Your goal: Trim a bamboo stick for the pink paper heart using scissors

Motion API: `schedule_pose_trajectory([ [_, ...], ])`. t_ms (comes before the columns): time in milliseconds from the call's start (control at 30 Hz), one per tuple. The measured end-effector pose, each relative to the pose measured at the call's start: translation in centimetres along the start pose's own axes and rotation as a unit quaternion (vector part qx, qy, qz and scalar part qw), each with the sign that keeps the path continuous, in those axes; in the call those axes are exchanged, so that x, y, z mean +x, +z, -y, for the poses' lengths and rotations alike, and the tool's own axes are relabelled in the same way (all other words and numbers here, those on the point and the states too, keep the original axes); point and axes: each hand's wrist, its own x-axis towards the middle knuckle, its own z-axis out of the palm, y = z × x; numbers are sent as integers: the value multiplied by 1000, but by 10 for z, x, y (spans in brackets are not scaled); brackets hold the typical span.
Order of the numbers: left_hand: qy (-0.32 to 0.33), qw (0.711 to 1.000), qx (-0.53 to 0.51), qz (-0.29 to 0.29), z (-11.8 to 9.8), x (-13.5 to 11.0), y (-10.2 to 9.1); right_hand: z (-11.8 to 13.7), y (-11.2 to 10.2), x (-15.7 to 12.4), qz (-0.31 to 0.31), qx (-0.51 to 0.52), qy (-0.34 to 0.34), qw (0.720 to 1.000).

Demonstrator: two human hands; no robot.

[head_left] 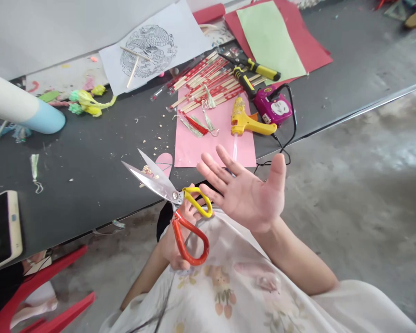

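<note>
My left hand (173,243) holds a pair of scissors (175,196) in front of my body. The blades are spread apart and point to the far left over the table edge. One handle loop is red, the other yellow; part of the hand is hidden behind them. Just to the right, my right hand (246,194) is raised palm up, fingers spread, with nothing in it. Its little finger is close to the yellow loop; whether they touch I cannot tell. Beyond the blades lies a pink rounded paper piece (164,163) beside small beige bits.
Pink paper (190,155) bears tassels (194,125) and a yellow glue gun (244,120). Behind are wrapped sticks (201,83), pliers (261,69), a purple device (272,105) with a cable, and a dragon print (180,27). A phone (14,222) and bottle (45,115) stand left.
</note>
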Motion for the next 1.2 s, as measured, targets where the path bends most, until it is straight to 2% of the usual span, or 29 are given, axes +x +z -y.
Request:
schedule_pose_trajectory([
  [133,-12,1000,-17,-2,-5,2,2,-1,-4,2,-32,-61,-11,998],
  [267,-27,999,-33,-9,-9,4,3,-6,-10,4,-74,-30,-20,997],
  [400,-32,998,-48,-22,-8,3,3,-15,-17,5,-50,-25,-27,998],
  [500,-40,997,-58,-35,-6,3,3,-20,-20,7,-62,-46,-33,996],
  [633,-42,995,-67,-54,-4,3,0,-20,-23,10,-90,-109,-46,989],
  [833,-31,993,-103,-41,-2,4,-5,-12,-28,26,-86,-230,-85,966],
  [900,-30,994,-104,-32,-4,5,-5,-7,-27,34,-112,-292,-115,943],
  [967,-39,994,-99,-28,-8,7,-4,-2,-25,40,-137,-375,-158,903],
  [1033,-45,993,-104,-26,-12,8,-2,3,-22,43,-159,-492,-198,833],
  [1133,-35,991,-128,-23,-16,11,1,8,-16,40,-173,-649,-234,703],
  [1167,-30,990,-139,-23,-17,12,1,9,-13,37,-161,-671,-243,682],
  [1200,-25,988,-149,-22,-18,13,2,8,-10,34,-140,-680,-244,678],
])
